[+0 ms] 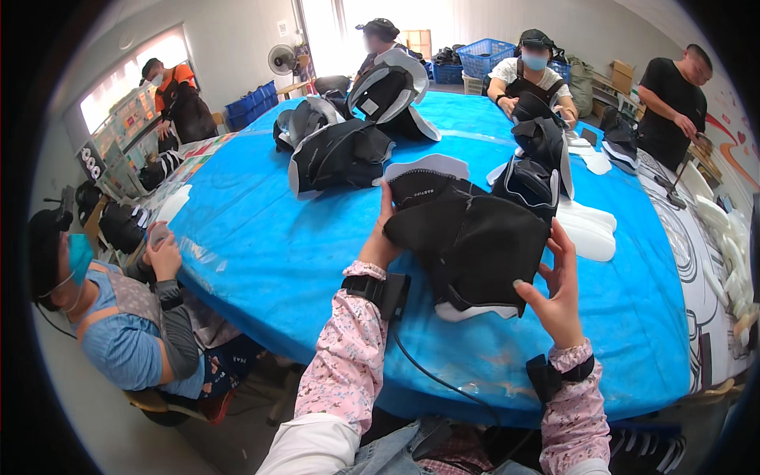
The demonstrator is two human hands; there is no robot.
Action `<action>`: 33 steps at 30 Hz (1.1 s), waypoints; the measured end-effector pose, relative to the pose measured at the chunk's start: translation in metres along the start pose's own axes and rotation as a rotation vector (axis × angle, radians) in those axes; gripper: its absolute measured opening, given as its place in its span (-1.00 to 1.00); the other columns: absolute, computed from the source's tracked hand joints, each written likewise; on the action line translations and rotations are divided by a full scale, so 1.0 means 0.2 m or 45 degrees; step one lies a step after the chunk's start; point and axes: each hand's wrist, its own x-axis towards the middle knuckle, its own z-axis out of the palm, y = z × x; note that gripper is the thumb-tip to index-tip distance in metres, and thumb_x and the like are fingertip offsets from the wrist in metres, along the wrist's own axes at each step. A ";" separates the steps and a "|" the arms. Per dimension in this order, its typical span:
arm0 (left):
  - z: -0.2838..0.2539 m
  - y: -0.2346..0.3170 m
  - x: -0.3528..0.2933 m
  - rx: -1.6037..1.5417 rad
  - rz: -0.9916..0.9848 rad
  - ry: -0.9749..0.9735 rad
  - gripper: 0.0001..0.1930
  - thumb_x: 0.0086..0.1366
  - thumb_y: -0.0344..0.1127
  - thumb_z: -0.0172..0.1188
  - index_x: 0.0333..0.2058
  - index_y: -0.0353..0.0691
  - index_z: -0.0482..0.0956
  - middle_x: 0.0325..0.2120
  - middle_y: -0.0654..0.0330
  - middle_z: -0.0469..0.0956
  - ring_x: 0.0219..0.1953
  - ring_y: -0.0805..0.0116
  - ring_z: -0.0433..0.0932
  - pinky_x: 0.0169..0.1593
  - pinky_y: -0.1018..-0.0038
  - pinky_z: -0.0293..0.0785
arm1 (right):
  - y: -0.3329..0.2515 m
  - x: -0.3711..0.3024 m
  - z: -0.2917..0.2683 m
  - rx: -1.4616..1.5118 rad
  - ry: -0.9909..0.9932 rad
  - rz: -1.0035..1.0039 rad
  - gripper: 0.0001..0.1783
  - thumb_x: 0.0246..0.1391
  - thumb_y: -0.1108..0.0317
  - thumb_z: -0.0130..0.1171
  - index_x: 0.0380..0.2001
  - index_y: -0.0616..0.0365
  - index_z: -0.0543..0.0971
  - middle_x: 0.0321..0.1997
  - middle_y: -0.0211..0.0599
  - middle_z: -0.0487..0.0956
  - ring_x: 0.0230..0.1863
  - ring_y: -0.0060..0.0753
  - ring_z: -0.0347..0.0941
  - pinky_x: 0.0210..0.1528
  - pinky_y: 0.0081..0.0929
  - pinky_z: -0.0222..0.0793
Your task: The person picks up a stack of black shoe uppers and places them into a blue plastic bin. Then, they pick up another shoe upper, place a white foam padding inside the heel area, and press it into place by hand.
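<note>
A black sewn fabric piece (pixel 475 245) with white edging at its top and bottom is held up over the near side of the blue-covered table. It looks like an unfinished soft upper; its exact kind I cannot tell. My left hand (pixel 381 237) grips its left edge, the fingers partly hidden behind the fabric. On the other side my right hand (pixel 560 297) has its thumb on the front of the lower right corner and its fingers along the right edge. Just beyond stand several similar black pieces with white lining (pixel 529 186), and white flat pads (pixel 587 229) lie to the right.
The blue table cover (pixel 261 229) spreads around my hands. A heap of black and white pieces (pixel 340 154) stands at the far left. One seated person (pixel 131 332) works at the left; others are around the far side and right. A cable (pixel 431 378) hangs from my left wrist strap.
</note>
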 end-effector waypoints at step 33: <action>-0.09 -0.14 0.06 -0.082 -0.099 0.491 -0.46 0.33 0.05 -0.27 0.14 -0.19 0.18 0.05 0.18 0.32 0.04 0.28 0.35 0.07 0.38 0.32 | 0.60 0.10 -0.54 -1.544 0.403 -0.104 -0.32 -0.18 0.14 0.26 0.01 0.21 0.32 0.10 0.05 0.22 0.16 0.05 0.10 0.15 -0.14 0.03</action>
